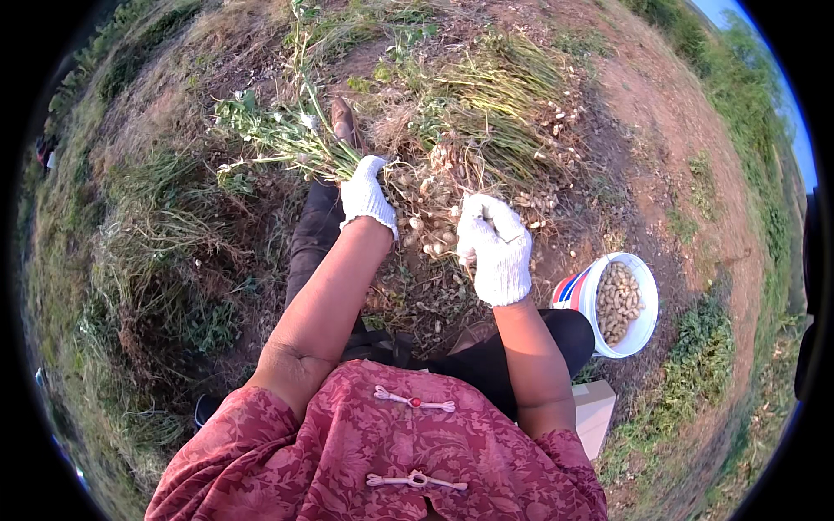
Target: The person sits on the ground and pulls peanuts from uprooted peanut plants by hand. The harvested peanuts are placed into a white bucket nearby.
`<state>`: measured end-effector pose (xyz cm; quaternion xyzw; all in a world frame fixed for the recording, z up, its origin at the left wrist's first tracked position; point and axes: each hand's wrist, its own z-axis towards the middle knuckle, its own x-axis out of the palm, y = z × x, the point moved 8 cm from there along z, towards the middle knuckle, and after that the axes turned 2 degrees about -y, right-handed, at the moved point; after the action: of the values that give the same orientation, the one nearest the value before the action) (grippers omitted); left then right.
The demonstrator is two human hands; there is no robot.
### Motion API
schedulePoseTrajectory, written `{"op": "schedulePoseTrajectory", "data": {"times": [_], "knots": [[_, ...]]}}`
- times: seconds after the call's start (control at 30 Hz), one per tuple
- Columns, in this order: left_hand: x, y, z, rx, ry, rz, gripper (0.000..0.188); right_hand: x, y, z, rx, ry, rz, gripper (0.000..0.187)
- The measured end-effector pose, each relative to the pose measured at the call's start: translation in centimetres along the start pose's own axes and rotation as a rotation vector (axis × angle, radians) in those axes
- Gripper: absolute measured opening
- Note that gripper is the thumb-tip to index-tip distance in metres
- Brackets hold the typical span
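Observation:
My left hand (pixel 367 193), in a white knitted glove, is closed around the stems of a bunch of peanut plants (pixel 300 143). The leafy tops spread out to the left, and the roots with pale peanuts (pixel 426 195) hang on the right side of the glove. Beside those roots is my right hand (pixel 497 247), gloved the same way, its fingers curled inward. What lies inside its fingers is hidden. Just beyond it, a pile of pulled peanut plants (pixel 499 104) lies on the soil, the pods toward the right.
To the right of my bent leg stands a white bucket (pixel 645 334) with red and blue markings, partly filled with peanuts (pixel 618 304). A pale box (pixel 593 412) sits nearer to me. Heaped leafy plants (pixel 165 234) cover the ground at left. My left leg (pixel 317 230) stretches forward.

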<state>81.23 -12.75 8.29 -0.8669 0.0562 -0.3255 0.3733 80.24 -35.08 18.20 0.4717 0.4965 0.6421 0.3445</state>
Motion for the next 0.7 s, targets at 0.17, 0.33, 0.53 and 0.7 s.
{"op": "schedulePoseTrajectory", "data": {"times": [0.17, 0.33, 0.53, 0.7], "knots": [[-3.5, -0.6, 4.6, -0.002, -0.104, -0.065, 0.042, -0.7, 1.2, 0.1, 0.151, 0.019, 0.647, 0.019], [-1.4, -3.1, 2.0, 0.252, -0.068, 0.001, 0.049, -1.6, -2.1, 0.3, 0.205, 0.011, 0.467, 0.012], [1.2, -4.3, -2.1, 0.419, 0.027, 0.026, 0.064, 3.2, 0.7, -0.5, -0.245, 0.127, -0.990, 0.038], [3.1, -3.1, -4.8, 0.399, 0.010, 0.044, 0.056, 3.5, -0.8, 0.0, -0.320, 0.087, -1.232, 0.037]]}}
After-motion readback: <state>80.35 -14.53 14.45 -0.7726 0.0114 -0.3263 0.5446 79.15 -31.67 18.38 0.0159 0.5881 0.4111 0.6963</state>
